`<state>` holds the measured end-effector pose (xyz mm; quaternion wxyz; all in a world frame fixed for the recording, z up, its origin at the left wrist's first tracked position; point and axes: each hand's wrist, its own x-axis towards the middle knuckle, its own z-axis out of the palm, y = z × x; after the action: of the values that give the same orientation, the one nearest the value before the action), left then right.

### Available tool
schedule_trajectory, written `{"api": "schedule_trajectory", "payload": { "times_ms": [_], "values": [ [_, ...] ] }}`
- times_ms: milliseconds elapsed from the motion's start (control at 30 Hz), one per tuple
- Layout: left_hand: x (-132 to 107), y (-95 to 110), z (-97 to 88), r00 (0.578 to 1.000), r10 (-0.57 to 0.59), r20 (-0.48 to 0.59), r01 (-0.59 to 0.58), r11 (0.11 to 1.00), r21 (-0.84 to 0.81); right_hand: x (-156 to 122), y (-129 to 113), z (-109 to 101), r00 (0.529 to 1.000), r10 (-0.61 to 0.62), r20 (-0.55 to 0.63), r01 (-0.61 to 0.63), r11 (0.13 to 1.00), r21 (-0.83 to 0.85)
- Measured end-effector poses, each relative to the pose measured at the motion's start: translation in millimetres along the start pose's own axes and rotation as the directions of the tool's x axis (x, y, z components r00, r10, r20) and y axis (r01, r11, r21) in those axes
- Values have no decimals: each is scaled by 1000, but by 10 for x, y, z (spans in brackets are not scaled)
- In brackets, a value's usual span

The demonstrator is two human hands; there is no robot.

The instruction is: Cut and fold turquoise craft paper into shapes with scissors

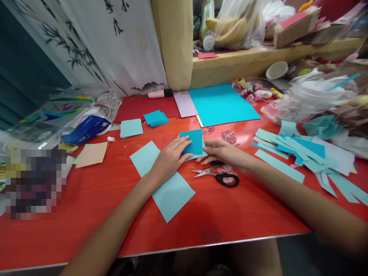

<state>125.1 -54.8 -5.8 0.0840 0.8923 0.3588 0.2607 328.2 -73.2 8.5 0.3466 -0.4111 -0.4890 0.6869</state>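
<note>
A bright blue paper square (195, 142) lies over a light blue paper sheet (205, 149), which shows only along its right and lower edges. My left hand (172, 155) rests flat on the blue square's left side, fingers stretched out. At the right edge, my right hand (220, 151) pinches the light blue sheet; part of its grip is hidden. Just below that hand are scissors (211, 174) with black handles, blades parted and pointing left. Under my left wrist lie light blue paper pieces (174, 195), partly covered by the forearm.
Small stacks of light blue squares (131, 128) and blue squares (156, 118) sit further back. Behind are a large blue sheet (224, 103) and a marker (160, 93). Paper strips (301, 149) pile up at right; beige notes (91, 154) and a blue packet (86, 129) lie left.
</note>
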Motion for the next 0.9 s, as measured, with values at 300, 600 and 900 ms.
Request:
{"api": "schedule_trajectory", "payload": {
  "times_ms": [300,600,900],
  "values": [
    [-12,13,1,997,-39,69,42,998,-51,-20,-42,2,998,43,36,-44,999,2],
    [-3,38,-23,992,-86,91,95,991,-94,-11,-49,7,998,63,27,-63,998,-12],
    [0,69,-25,992,-114,58,114,993,-9,11,-48,98,990,76,-118,-90,989,-118]
  ]
}}
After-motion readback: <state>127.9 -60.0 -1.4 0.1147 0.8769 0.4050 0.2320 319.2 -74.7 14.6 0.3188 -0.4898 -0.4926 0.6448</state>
